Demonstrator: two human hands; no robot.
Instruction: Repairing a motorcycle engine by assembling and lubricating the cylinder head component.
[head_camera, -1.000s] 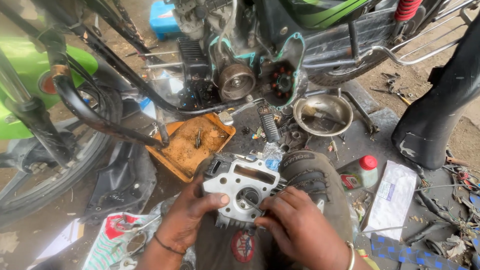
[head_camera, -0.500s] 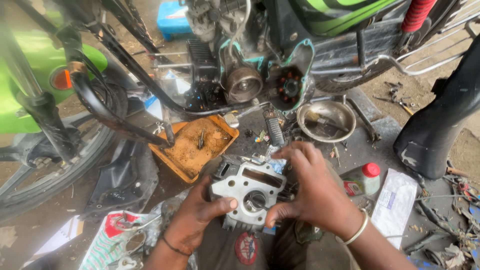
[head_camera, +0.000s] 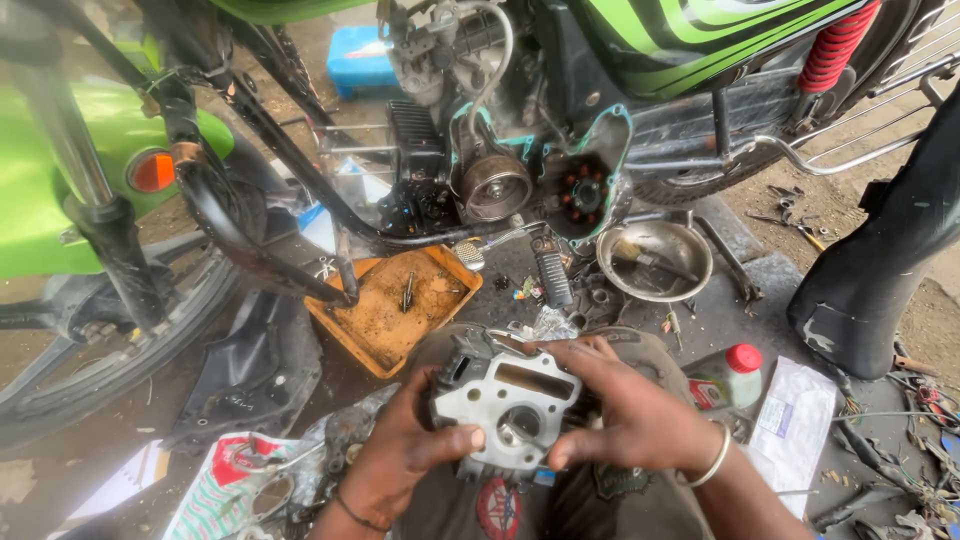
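Cylinder head (head_camera: 497, 395) off the bike (head_camera: 560, 150).
We grip it, left hand (head_camera: 400, 455) and right hand (head_camera: 625, 420) both closed; engine open.

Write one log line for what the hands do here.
left hand: grips engine part | right hand: grips same part | behind: orange tray

The right hand (head_camera: 625, 415) covers the right side of the grey engine part (head_camera: 505, 405); the motorcycle (head_camera: 600, 90) is cut off at the frame's top.

Orange tray (head_camera: 385, 315) and steel bowl (head_camera: 655, 262) crowd the ground ahead.
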